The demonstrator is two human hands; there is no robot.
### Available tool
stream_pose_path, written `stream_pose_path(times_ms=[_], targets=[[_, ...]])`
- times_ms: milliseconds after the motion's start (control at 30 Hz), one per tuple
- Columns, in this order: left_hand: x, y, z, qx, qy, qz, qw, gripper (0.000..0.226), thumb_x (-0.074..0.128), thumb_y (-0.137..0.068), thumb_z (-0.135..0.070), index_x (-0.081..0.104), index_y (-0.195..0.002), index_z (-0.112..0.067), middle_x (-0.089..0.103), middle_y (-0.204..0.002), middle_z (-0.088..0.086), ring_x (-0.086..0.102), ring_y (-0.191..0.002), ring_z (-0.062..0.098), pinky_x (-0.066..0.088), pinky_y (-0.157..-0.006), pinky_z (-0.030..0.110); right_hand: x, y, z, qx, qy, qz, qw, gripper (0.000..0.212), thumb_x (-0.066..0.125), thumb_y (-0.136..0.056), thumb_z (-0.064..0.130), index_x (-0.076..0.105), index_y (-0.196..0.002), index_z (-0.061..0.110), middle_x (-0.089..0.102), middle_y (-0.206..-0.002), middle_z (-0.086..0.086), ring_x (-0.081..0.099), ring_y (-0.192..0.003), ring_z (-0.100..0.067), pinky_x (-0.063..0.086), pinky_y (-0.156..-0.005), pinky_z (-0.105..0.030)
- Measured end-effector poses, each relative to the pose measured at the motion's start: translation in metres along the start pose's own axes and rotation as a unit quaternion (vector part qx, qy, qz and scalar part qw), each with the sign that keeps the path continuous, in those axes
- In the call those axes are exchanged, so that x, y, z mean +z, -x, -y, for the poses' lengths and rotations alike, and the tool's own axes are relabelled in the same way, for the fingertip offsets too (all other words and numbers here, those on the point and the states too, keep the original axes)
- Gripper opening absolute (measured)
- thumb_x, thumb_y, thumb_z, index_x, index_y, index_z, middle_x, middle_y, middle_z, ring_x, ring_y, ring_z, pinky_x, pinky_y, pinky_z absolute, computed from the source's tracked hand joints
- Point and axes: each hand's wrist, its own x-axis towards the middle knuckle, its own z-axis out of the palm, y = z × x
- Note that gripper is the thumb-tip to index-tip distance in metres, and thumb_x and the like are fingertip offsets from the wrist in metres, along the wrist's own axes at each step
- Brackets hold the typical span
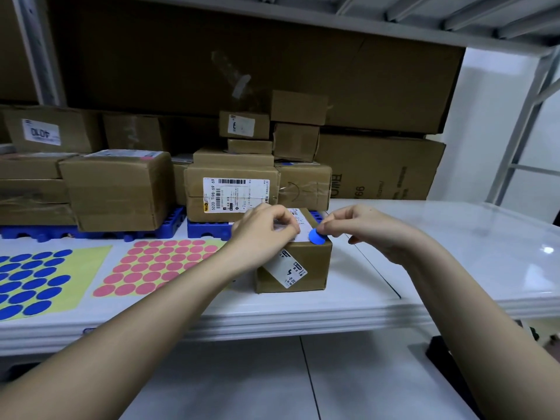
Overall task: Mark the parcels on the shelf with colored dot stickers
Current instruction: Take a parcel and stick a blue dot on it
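Small cardboard box (292,262) standing on the white surface (424,268), near its front edge, with a white label (291,269) running from the top down the front face. Left hand (262,227) resting on top of the box, fingers curled down onto the label and seemingly pinning it flat (fingertips partly hidden, so the exact hold is hard to judge). Right hand (363,227) pinching a blue dot sticker (316,237) between thumb and forefinger, the sticker touching the top front edge of the box just right of the label. Remaining fingers of the right hand loosely curled, clear of the box.

To the left on the surface, two yellow backing sheets lying flat: a sheet of pink dots (157,266) just beside the box, partly crossed by the left forearm, and a sheet of blue dots (33,281) further left at the picture's edge. Behind, many brown parcels (121,192) stacked on blue plastic pallets (209,229), one bearing a printed barcode label (235,195). Large flat cartons (378,165) leaning at the back right under the metal shelf frame (454,22).
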Motion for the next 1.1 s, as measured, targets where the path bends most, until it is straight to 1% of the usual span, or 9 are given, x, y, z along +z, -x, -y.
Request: stream_pose_path(times_ms=[233,400,467,567,733,800,933,1000,1100], targets=[[0.004,-0.002,0.008,0.003,-0.004,-0.010,1.000,0.008,0.058,-0.086,-0.030,0.062,-0.079,-0.031,0.056,-0.105,-0.006,0.048,-0.112,0.016,0.038,-0.100,0.046,0.003,-0.003,-0.005,-0.003,-0.007,0.012,1.000,0.014,0.067,-0.088,0.027,0.067,-0.074,0.022,0.062,-0.084,0.007,0.049,-0.082,-0.009,0.035,-0.071,-0.025],[0.005,0.001,0.008,0.005,0.011,-0.014,1.000,0.008,0.059,-0.085,-0.027,0.062,-0.078,-0.030,0.056,-0.106,-0.007,0.046,-0.115,0.016,0.037,-0.101,0.045,0.007,-0.002,-0.007,-0.019,-0.015,0.020,0.999,0.015,0.073,-0.083,0.028,0.062,-0.078,0.021,0.059,-0.071,0.014,0.049,-0.072,-0.004,0.033,-0.065,-0.024],[0.004,0.002,0.008,0.004,0.011,-0.012,1.000,0.010,0.059,-0.085,-0.027,0.061,-0.077,-0.032,0.055,-0.106,-0.007,0.045,-0.116,0.015,0.036,-0.101,0.046,0.008,-0.003,-0.009,-0.026,-0.021,0.009,0.999,0.014,0.074,-0.083,0.027,0.063,-0.087,0.020,0.056,-0.079,0.008,0.048,-0.074,-0.007,0.035,-0.063,-0.020],[0.004,0.003,0.006,0.003,0.020,-0.006,1.000,0.006,0.057,-0.080,-0.035,0.059,-0.074,-0.034,0.054,-0.104,-0.009,0.045,-0.116,0.016,0.037,-0.101,0.046,0.010,-0.003,-0.011,-0.019,-0.052,-0.015,0.998,0.034,0.073,-0.084,0.022,0.059,-0.115,0.020,0.048,-0.089,0.000,0.046,-0.075,-0.008,0.037,-0.058,-0.014],[0.006,0.004,0.006,-0.009,0.071,-0.011,0.997,0.012,0.050,-0.068,-0.044,0.062,-0.071,-0.043,0.057,-0.102,-0.011,0.049,-0.113,0.017,0.041,-0.099,0.048,0.029,-0.012,-0.020,-0.013,-0.133,-0.047,0.990,0.055,0.068,-0.088,0.027,0.044,-0.138,0.027,0.052,-0.127,0.002,0.055,-0.109,-0.010,0.044,-0.087,-0.027],[0.005,0.006,0.007,-0.010,0.104,-0.011,0.994,0.012,0.054,-0.074,-0.038,0.064,-0.077,-0.045,0.060,-0.104,-0.011,0.052,-0.113,0.015,0.042,-0.099,0.047,0.035,-0.015,-0.025,-0.015,-0.178,-0.030,0.983,0.061,0.066,-0.090,0.026,0.037,-0.144,0.028,0.048,-0.138,0.000,0.057,-0.117,-0.013,0.047,-0.092,-0.026],[0.005,0.009,0.015,-0.029,0.158,-0.029,0.987,0.017,0.057,-0.091,-0.020,0.061,-0.100,-0.034,0.053,-0.117,-0.008,0.047,-0.118,0.013,0.041,-0.102,0.037,0.044,-0.015,-0.033,-0.012,-0.255,-0.038,0.966,0.065,0.061,-0.093,0.032,0.029,-0.149,0.029,0.055,-0.133,0.005,0.061,-0.110,-0.011,0.046,-0.094,-0.025],[0.003,0.010,0.017,-0.062,0.187,-0.052,0.979,0.025,0.057,-0.093,-0.023,0.054,-0.115,-0.034,0.047,-0.127,-0.005,0.045,-0.122,0.016,0.041,-0.103,0.039,0.048,-0.015,-0.036,-0.003,-0.272,-0.027,0.962,0.066,0.063,-0.090,0.040,0.032,-0.147,0.032,0.059,-0.131,0.004,0.062,-0.111,-0.015,0.045,-0.100,-0.029],[0.002,0.010,0.016,-0.137,0.237,-0.062,0.960,0.051,0.056,-0.094,-0.034,0.035,-0.140,-0.032,0.033,-0.145,-0.001,0.040,-0.131,0.020,0.036,-0.109,0.042,0.056,-0.016,-0.040,-0.002,-0.285,-0.013,0.958,0.068,0.064,-0.085,0.046,0.036,-0.145,0.034,0.062,-0.129,0.006,0.065,-0.109,-0.015,0.048,-0.096,-0.029]])
